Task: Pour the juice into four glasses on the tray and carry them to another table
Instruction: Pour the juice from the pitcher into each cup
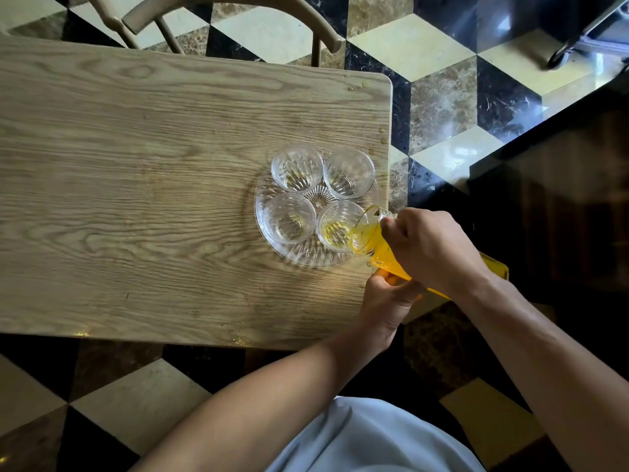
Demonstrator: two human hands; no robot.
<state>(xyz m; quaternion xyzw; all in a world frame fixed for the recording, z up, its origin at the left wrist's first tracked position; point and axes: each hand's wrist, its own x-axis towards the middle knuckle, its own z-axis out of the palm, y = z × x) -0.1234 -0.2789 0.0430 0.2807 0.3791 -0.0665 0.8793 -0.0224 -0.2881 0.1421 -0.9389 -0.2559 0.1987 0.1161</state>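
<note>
Hidden or unclear: the jug [374,247] is largely covered by the right hand [429,247]; its base runs behind the right forearm and only a yellow corner shows past the wrist. Whether it has a handle cannot be told. The pouring stream is hard to make out against the glass.

Jug: clear, tilted toward the tray, mouth over the rim of the near right glass [337,226]; filled with orange-yellow juice.

Hands: right hand wraps the jug's upper part from above, fingers curled round it. Left hand [388,301] grips the jug from below, fingertips against its underside.

Tray [269,233]: clear cut glass, round, on the wooden table [153,182] near its right edge.

Glasses, 4, clear and ribbed, standing upright on the tray, rims close together:
- near right glass: a shallow pale yellow pool at the bottom.
- near left glass [289,219]: a faint yellow tint at the base.
- far left glass [296,167]: a faint yellow tint at the base.
- far right glass [349,172]: contents cannot be told.

Other: droplets [383,136] along the table's right edge; chair [218,15] at the far side, cut off by the frame; checkered stone floor [425,63].
</note>
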